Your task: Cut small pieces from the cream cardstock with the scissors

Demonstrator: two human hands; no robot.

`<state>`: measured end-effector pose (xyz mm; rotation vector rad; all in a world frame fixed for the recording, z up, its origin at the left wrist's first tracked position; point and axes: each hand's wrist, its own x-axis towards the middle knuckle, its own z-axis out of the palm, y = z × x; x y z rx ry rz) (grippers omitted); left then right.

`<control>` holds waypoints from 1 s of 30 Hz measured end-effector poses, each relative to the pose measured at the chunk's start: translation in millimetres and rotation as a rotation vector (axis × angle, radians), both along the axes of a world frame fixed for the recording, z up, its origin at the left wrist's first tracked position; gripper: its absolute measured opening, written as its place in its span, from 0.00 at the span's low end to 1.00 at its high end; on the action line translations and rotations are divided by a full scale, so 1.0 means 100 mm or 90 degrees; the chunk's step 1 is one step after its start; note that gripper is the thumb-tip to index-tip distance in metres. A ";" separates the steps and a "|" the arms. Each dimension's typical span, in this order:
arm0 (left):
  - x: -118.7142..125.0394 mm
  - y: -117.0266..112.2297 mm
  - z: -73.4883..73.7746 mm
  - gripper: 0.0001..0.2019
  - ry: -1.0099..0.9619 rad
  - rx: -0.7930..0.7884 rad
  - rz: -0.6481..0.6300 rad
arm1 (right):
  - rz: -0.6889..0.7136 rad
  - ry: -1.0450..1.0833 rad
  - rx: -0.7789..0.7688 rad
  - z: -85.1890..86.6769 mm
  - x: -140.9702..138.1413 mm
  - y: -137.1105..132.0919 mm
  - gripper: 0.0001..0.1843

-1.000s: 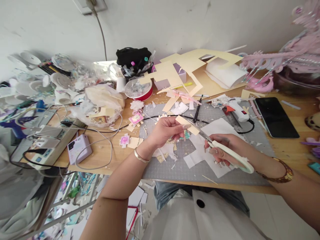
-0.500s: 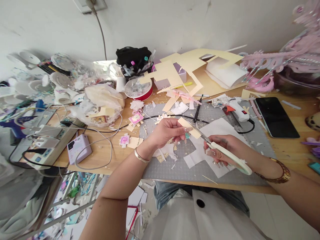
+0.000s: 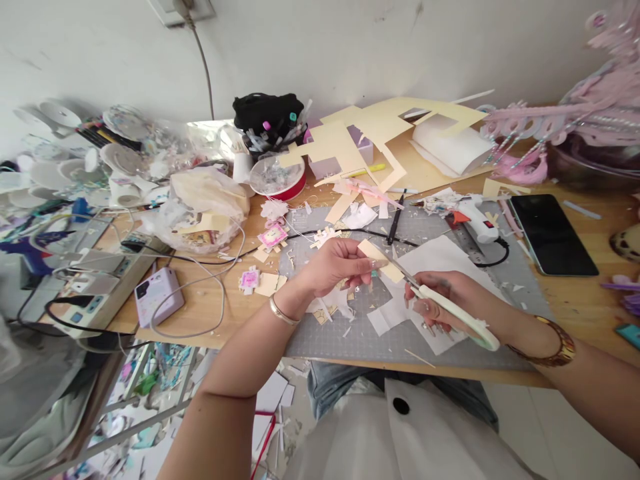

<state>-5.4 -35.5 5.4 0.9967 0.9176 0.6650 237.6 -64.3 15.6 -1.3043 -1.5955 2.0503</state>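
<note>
Between the thumb and fingers of my left hand [image 3: 343,267] is a small piece of cream card [image 3: 394,272], held up over the grey cutting mat [image 3: 325,343]. My right hand [image 3: 443,297] is closed around white-handled scissors [image 3: 457,313]. Their metal blades reach left to the card, touching or overlapping its right edge; I cannot tell how far they are apart. Under my hands lie white paper sheets [image 3: 443,250] and several cream offcuts [image 3: 325,313]. Left of my left hand sit small pink-and-cream card pieces [image 3: 249,280].
A white glue gun [image 3: 481,223] and a black phone [image 3: 555,233] lie to the right. Cut cream card sheets [image 3: 370,127] are piled at the back. Leftward are a plastic bag [image 3: 210,193], a lilac device [image 3: 159,298], a power strip [image 3: 95,300] and loose cables.
The cream card has shifted and tilted slightly in my left hand. The scissors' handles have swung a little to the left and closer together.
</note>
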 end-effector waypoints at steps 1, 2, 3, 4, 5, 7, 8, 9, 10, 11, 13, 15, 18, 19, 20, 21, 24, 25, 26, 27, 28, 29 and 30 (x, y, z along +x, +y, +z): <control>0.00 0.00 0.00 0.17 -0.001 -0.001 -0.001 | -0.003 -0.003 0.000 0.01 -0.01 -0.01 0.22; 0.00 0.00 0.00 0.17 -0.001 -0.002 -0.003 | -0.003 -0.006 0.001 0.01 -0.01 -0.01 0.22; -0.01 0.00 -0.01 0.17 0.000 -0.003 -0.005 | -0.002 -0.009 0.003 0.00 -0.02 -0.02 0.22; -0.01 0.01 -0.01 0.17 0.000 -0.004 -0.007 | 0.000 -0.010 0.003 0.00 -0.02 -0.02 0.21; -0.01 0.01 -0.01 0.17 -0.001 -0.005 -0.009 | 0.000 -0.010 0.000 -0.01 -0.02 -0.02 0.21; -0.01 0.01 0.00 0.17 -0.007 -0.006 -0.011 | -0.002 -0.002 -0.008 -0.02 -0.02 -0.03 0.22; -0.01 0.01 0.00 0.17 -0.011 -0.007 -0.011 | -0.002 0.004 -0.009 -0.03 -0.02 -0.03 0.22; -0.01 0.01 0.01 0.18 -0.015 -0.008 -0.014 | -0.001 0.009 -0.007 -0.03 -0.02 -0.03 0.22; 0.00 0.01 0.01 0.18 -0.018 -0.011 -0.017 | 0.001 0.012 0.000 -0.04 -0.02 -0.02 0.22; 0.01 0.01 0.01 0.18 -0.020 -0.015 -0.021 | 0.004 0.014 0.007 -0.04 -0.02 -0.02 0.22; 0.02 0.00 0.02 0.18 -0.024 -0.022 -0.027 | 0.007 0.015 0.011 -0.04 -0.02 -0.03 0.22; 0.03 0.00 0.02 0.19 -0.027 -0.028 -0.028 | 0.001 0.016 0.001 -0.05 -0.03 -0.04 0.22; 0.03 0.00 0.02 0.19 -0.022 -0.032 -0.025 | -0.009 0.018 -0.021 -0.08 -0.03 -0.06 0.21; 0.03 0.00 0.02 0.19 -0.018 -0.032 -0.025 | -0.010 0.021 -0.027 -0.10 -0.03 -0.06 0.21; 0.03 0.00 0.02 0.19 -0.015 -0.032 -0.026 | -0.011 0.024 -0.031 -0.10 -0.03 -0.07 0.21; 0.02 0.00 0.02 0.19 -0.013 -0.031 -0.027 | -0.010 0.025 -0.031 -0.10 -0.03 -0.07 0.21; 0.02 -0.01 0.03 0.19 -0.010 -0.031 -0.039 | -0.003 0.014 -0.006 -0.08 -0.05 -0.06 0.23; 0.02 -0.01 0.03 0.19 -0.010 -0.032 -0.045 | 0.001 0.007 0.003 -0.06 -0.05 -0.06 0.24; 0.02 -0.01 0.04 0.19 -0.010 -0.034 -0.051 | 0.004 0.004 0.010 -0.05 -0.06 -0.06 0.24; 0.03 -0.01 0.04 0.19 -0.010 -0.036 -0.057 | 0.006 0.002 0.013 -0.04 -0.06 -0.06 0.25; 0.03 -0.01 0.04 0.19 -0.009 -0.038 -0.060 | 0.005 0.003 0.014 -0.03 -0.06 -0.06 0.25; 0.03 -0.02 0.04 0.20 -0.009 -0.039 -0.062 | 0.003 0.003 0.013 -0.03 -0.07 -0.06 0.25; 0.03 -0.02 0.04 0.20 -0.011 -0.039 -0.063 | 0.002 0.002 0.012 -0.03 -0.06 -0.07 0.25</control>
